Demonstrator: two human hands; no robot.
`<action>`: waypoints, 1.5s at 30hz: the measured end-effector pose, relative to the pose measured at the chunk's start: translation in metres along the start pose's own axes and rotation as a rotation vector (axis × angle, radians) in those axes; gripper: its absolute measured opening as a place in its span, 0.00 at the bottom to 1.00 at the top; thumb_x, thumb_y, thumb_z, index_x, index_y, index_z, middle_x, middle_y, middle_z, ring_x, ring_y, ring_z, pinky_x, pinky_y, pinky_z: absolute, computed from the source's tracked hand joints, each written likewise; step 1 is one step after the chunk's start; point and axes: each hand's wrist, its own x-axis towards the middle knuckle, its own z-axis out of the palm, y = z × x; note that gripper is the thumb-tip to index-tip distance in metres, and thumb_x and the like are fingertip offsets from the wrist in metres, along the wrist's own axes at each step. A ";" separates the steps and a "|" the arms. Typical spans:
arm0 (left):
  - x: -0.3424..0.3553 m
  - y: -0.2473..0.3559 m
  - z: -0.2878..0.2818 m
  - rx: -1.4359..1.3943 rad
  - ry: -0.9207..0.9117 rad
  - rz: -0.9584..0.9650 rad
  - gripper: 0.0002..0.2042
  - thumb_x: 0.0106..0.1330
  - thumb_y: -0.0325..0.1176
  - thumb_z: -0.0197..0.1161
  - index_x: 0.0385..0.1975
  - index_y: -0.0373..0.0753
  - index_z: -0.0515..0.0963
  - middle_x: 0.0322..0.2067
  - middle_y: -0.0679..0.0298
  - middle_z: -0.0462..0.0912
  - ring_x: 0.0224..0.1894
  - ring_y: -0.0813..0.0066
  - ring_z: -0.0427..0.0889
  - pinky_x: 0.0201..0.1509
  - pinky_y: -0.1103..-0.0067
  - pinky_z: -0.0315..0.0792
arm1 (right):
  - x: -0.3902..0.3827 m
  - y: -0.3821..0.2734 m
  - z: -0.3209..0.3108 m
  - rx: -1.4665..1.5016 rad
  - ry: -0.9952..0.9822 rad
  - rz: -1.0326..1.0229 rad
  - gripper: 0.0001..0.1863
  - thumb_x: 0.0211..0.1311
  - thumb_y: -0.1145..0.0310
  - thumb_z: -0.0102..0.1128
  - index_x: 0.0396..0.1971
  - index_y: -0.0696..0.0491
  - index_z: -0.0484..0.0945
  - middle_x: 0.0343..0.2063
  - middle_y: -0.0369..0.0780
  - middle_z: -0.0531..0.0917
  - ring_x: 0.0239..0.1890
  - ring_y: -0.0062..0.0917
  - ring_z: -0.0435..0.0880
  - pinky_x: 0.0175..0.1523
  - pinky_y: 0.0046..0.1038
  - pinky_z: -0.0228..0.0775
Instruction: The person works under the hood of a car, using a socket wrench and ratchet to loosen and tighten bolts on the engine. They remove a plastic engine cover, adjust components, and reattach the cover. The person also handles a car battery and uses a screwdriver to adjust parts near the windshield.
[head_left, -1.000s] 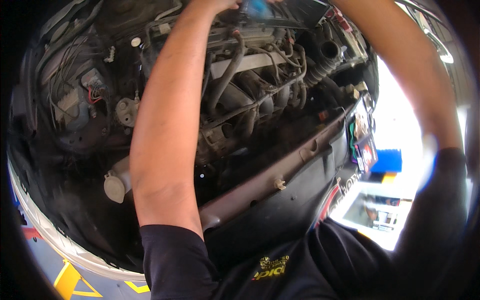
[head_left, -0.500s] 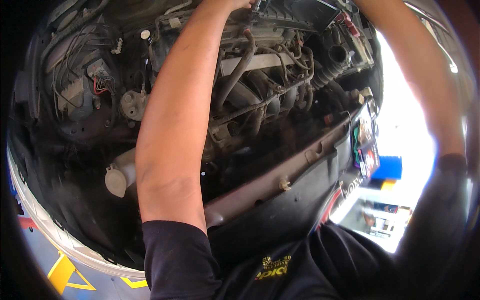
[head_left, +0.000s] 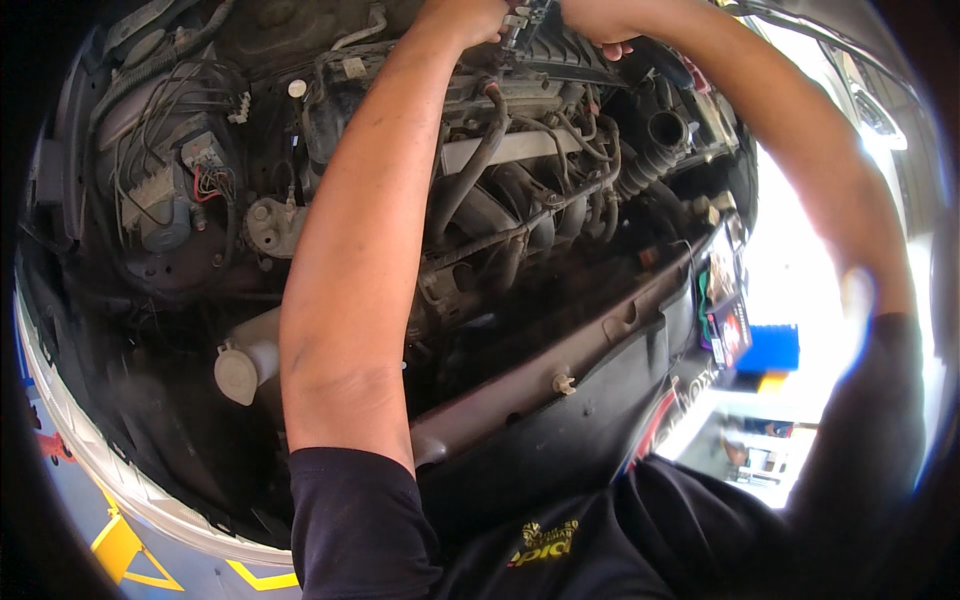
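Two bare hands meet near the far edge of an engine bay (head_left: 500, 401). Between them is a small metal part (head_left: 518, 22), some of it shiny and some dark. The left hand (head_left: 472, 20) is right beside it on one side, and its bent fingers look like they touch it. The right hand (head_left: 606, 20) is on the other side, with its fingers curled down. The top of the view cuts both hands off, so I cannot tell if either grip is tight on the part or a bit apart from it.

Just below the part, a fat hose (head_left: 490, 135) runs down toward the bay's middle. A ribbed tube (head_left: 642, 172) sits nearer the right edge, with its round mouth open. Toward the near left corner is a pale cap (head_left: 237, 373).

I think the step in hand is two-hand work on that small part. The next move seems to call for a firm hold, slow fingers and a good look, since the hose is so close.
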 end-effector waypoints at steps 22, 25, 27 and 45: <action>-0.017 0.032 0.003 -0.219 0.019 0.071 0.18 0.64 0.48 0.67 0.31 0.35 0.84 0.22 0.60 0.84 0.19 0.71 0.80 0.22 0.73 0.73 | 0.022 -0.021 -0.047 0.171 -0.254 0.021 0.23 0.62 0.73 0.50 0.59 0.56 0.75 0.40 0.52 0.86 0.40 0.41 0.87 0.42 0.42 0.80; 0.000 0.012 0.004 -0.136 0.045 0.012 0.17 0.65 0.44 0.67 0.30 0.33 0.85 0.19 0.60 0.83 0.17 0.71 0.79 0.22 0.73 0.72 | 0.004 0.003 -0.023 -0.058 -0.139 -0.109 0.26 0.61 0.72 0.51 0.61 0.55 0.73 0.39 0.53 0.86 0.40 0.43 0.87 0.42 0.44 0.79; 0.005 -0.002 0.001 -0.125 0.008 0.021 0.15 0.66 0.41 0.66 0.31 0.33 0.86 0.19 0.59 0.83 0.16 0.71 0.80 0.23 0.74 0.73 | 0.010 0.013 0.004 -0.059 -0.001 -0.139 0.27 0.60 0.72 0.52 0.62 0.55 0.72 0.38 0.54 0.86 0.40 0.45 0.87 0.42 0.44 0.78; 0.005 0.007 0.002 -0.138 0.038 -0.018 0.09 0.68 0.29 0.61 0.38 0.32 0.86 0.25 0.56 0.85 0.20 0.70 0.81 0.24 0.74 0.77 | -0.005 0.002 -0.019 0.071 -0.046 -0.088 0.14 0.58 0.74 0.51 0.38 0.63 0.83 0.34 0.54 0.86 0.37 0.46 0.87 0.39 0.44 0.79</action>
